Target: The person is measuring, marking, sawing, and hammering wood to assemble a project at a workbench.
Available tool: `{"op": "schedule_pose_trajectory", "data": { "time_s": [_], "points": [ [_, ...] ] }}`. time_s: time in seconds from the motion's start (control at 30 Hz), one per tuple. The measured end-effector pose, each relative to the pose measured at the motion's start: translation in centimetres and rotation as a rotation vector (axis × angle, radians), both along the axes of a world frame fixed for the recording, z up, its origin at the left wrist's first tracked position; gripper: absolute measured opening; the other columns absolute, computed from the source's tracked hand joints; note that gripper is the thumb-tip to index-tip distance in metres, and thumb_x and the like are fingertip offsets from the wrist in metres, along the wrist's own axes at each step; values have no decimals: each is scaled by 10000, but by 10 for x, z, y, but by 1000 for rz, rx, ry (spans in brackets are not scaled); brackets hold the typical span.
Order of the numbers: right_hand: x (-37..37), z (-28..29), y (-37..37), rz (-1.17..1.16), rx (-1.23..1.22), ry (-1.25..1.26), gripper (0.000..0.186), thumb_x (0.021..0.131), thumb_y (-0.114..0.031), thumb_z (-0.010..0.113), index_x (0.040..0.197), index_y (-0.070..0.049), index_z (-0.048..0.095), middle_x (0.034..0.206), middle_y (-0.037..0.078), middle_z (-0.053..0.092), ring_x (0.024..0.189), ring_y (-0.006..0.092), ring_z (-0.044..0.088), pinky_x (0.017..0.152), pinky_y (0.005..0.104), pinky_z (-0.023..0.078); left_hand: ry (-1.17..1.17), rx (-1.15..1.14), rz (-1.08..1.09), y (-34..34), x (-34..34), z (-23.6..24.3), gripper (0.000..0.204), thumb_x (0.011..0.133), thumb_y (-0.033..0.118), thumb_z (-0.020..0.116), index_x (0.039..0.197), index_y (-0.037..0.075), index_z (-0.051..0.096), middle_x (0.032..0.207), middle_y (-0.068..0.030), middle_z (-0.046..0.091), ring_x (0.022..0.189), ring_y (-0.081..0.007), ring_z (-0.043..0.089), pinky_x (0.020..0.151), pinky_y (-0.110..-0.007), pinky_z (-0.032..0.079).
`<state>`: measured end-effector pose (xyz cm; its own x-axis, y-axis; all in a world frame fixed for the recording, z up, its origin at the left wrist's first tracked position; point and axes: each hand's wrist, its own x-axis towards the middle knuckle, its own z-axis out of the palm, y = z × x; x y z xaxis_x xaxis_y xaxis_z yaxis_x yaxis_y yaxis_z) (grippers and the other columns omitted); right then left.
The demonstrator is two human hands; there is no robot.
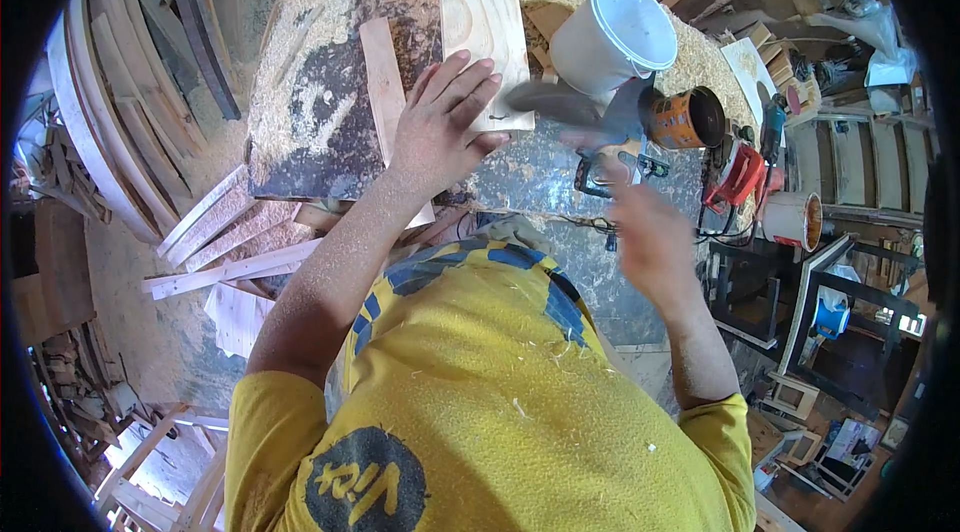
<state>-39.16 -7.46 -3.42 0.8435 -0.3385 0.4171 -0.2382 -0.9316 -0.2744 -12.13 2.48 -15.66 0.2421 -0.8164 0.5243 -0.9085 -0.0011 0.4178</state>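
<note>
1. Head view: both hands work over a dark, paint-marked surface, sawdust thick along its left and far sides.
2. Left hand: palm down, fingers out nearly straight and close together, laid on the near end of the plank. Flat contact, not wrapped round it.
3. Plank: pale, grain showing, runs from the left hand away to the top of the view.
4. Right hand: motion-blurred, right of the plank, nearer the body than the bucket. Can't tell how far it's open or what it has hold of.
5. Dark grey blur over the plank's near right corner, reaching toward the right hand. Kind unclear; can't confirm the hand has it.
6. Strip: narrow, pale, left of the plank, passing under the left arm.
7. Bucket: white, right of the plank. Can: orange, dark inside, just beside the bucket on the body side.
8. Red tool: right of the can, by the surface's right edge, dark cable near it.
9. Offcuts: pale lengths, left of the body. Curved boards stand farther left.
10. Shirt: yellow, flecked with shavings.
</note>
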Motion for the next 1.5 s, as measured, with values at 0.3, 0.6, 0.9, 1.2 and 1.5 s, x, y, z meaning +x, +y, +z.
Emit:
{"op": "schedule_pose_trajectory", "data": {
  "time_s": [0.3,0.6,0.9,1.2,1.5],
  "points": [
    [6,9,-2,169,318,-394,435,861,31,549,1287,-58,538,872,134,640,713,249,655,596,401,506,20,-136,-36,-1,0,-6,651,730,410,778,1270,96,595,1374,-48,535,1374,-255,397,1134,-464,331],
    [15,11,-11,163,-30,-105,629,830,33,630,1418,-139,489,898,159,673,756,341,660,622,380,538,21,-49,-37,0,0,-2,646,713,366,789,1256,70,601,1388,-46,533,1356,-263,422,1123,-457,337],
    [-28,-69,-42,-327,604,-157,511,901,-48,621,1393,-66,485,958,163,668,773,236,638,737,335,499,-21,-9,-114,1,8,12,634,758,354,776,1272,31,594,1416,-172,483,1374,-393,369,1133,-523,294],
    [-56,-229,-65,-553,1396,-117,466,910,-97,601,1354,8,507,1114,190,671,1009,199,621,916,321,463,481,204,193,-26,8,42,535,883,165,675,1370,6,523,1513,-313,298,1420,-401,307,1126,-454,293],
    [-52,-275,-101,-531,1480,97,455,895,-60,621,1309,74,487,1067,171,645,991,224,609,871,320,468,37,518,458,-69,4,58,779,746,171,783,1451,117,456,1523,-294,309,1439,-412,278,1154,-427,275]
  ]
}}
